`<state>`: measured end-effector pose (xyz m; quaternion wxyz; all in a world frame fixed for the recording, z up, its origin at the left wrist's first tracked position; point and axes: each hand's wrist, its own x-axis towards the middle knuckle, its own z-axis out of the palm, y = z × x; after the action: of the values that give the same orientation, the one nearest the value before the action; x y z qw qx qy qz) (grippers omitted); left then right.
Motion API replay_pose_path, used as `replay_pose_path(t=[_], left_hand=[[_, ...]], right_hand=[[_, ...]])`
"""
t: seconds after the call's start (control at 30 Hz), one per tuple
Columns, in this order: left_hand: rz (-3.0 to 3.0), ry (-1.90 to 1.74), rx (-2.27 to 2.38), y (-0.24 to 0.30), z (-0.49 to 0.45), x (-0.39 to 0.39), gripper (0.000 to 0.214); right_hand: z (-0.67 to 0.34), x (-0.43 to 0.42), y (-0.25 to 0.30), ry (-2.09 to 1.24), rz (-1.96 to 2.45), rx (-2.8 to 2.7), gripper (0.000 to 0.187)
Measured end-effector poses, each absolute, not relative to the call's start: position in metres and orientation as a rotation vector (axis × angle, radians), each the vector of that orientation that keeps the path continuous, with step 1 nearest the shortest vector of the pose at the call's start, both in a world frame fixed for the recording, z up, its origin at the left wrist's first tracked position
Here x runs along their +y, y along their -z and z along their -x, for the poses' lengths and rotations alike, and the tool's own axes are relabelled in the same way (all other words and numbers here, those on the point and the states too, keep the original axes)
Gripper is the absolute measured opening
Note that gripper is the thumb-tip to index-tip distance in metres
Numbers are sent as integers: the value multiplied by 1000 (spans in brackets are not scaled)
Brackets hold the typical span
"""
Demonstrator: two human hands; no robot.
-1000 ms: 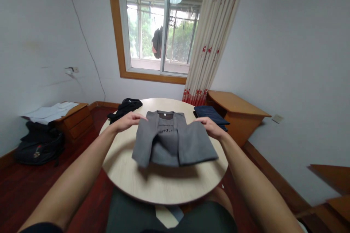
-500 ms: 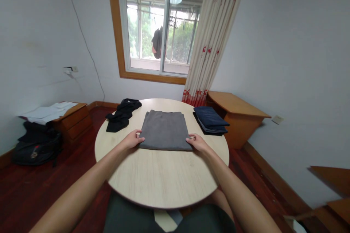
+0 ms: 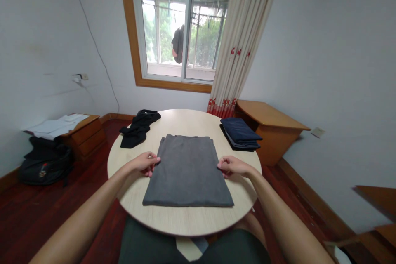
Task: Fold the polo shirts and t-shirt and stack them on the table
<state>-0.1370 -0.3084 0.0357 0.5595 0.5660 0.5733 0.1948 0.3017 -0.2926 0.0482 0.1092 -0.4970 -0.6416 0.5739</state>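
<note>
A grey folded garment (image 3: 188,171) lies flat on the round pale wooden table (image 3: 192,219), its near edge close to the table's front rim. My left hand (image 3: 144,164) is at the garment's left edge with its fingers curled onto the fabric. On the opposite edge, my right hand (image 3: 232,166) is closed the same way. Both hands sit about halfway along the garment's sides.
A crumpled black garment (image 3: 137,128) lies at the table's far left, and a stack of folded navy clothes (image 3: 240,133) at its far right. A wooden cabinet (image 3: 267,117) stands to the right, a low drawer unit (image 3: 85,134) and a black bag (image 3: 43,166) to the left.
The grey garment went from lifted with its sides folded in to lying flat. It now sits nearer me and looks longer. My hands moved to the middle of its sides.
</note>
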Motion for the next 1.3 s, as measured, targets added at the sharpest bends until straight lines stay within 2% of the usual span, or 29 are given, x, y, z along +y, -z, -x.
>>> replay_pose_path(t=[0.13, 0.3, 0.43, 0.7, 0.87, 1.1, 1.3], left_hand=[[-1312, -786, 1607, -41, 111, -238, 42], [-1293, -913, 1665, -33, 99, -173, 44], [-1327, -970, 1641, -18, 104, -149, 47], [-1601, -995, 1620, 5, 106, -135, 42], [-1603, -1124, 1658, 12, 105, -139, 42], [-1294, -1439, 1411, 12, 107, -146, 48], [-1406, -1324, 1442, 15, 114, -141, 63]], right_hand=[[-271, -241, -44, -1295, 1465, -1545, 36], [-248, -181, -23, -1166, 1418, -1162, 39], [-252, -152, -5, -1139, 1406, -1127, 40], [-264, -140, 13, -1063, 1283, -1431, 68], [-257, -144, 9, -936, 1209, -1414, 60], [-260, -152, -1, -693, 1135, -1408, 56], [-268, -134, 21, -589, 1329, -1567, 51]])
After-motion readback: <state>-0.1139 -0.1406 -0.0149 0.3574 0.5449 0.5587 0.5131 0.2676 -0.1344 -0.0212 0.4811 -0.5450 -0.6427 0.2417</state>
